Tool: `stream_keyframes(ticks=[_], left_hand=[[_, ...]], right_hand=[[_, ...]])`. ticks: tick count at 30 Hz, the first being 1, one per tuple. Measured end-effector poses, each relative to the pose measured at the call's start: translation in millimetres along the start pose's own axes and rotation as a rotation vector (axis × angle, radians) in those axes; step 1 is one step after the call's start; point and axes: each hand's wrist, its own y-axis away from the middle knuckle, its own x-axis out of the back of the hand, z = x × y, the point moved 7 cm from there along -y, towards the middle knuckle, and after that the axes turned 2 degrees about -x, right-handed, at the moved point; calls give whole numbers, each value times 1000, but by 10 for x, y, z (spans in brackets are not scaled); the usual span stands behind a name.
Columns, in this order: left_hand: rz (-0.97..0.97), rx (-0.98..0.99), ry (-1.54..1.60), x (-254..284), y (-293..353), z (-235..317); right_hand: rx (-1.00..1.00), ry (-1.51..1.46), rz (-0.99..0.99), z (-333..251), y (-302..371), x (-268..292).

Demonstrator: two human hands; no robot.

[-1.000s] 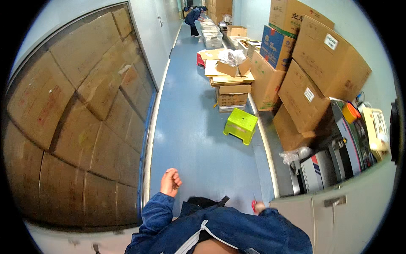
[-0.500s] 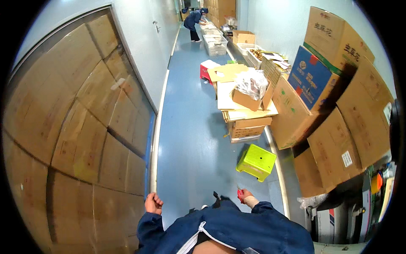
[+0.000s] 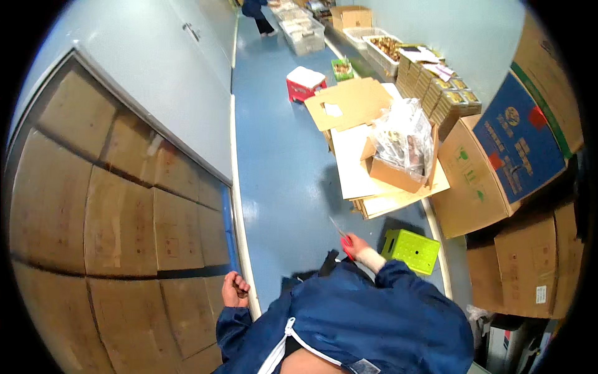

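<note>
My right hand point(image 3: 357, 244) is closed around the red handles of a pair of scissors point(image 3: 345, 242); their thin blades point forward and to the left over the blue floor. Just right of that hand is a lime-green plastic step stool point(image 3: 412, 251). At my left side, my left hand point(image 3: 235, 289) hangs with its fingers curled in, and nothing shows in it. It is nearest to the white door sill and the stacked cartons. Ahead of my right hand, an open carton point(image 3: 398, 174) with clear plastic bags point(image 3: 403, 134) in it rests on flattened cardboard point(image 3: 349, 156).
Brown cartons point(image 3: 118, 218) fill the doorway on the left. On the right lean large boxes, one of them blue point(image 3: 520, 137). Farther along are a red-and-white stool point(image 3: 305, 82), a small green basket point(image 3: 342, 69), white crates point(image 3: 381, 53) and a person in dark clothes point(image 3: 255, 12).
My view has tipped downward and moved forward along the corridor. The cardboard pile and green stool appear nearer. My right hand has swung forward with the scissors, whose blades now show more plainly.
</note>
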Motion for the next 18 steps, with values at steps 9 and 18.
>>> stream_keyframes(ticks=[9,18], left_hand=[[124,47,50,-169,-1807,801],[-223,83,62,-1779,-4464,2197]], right_hand=[[228,-63,-32,-2023,-2004,161],[11,-160,82,-2695,-3865,407]])
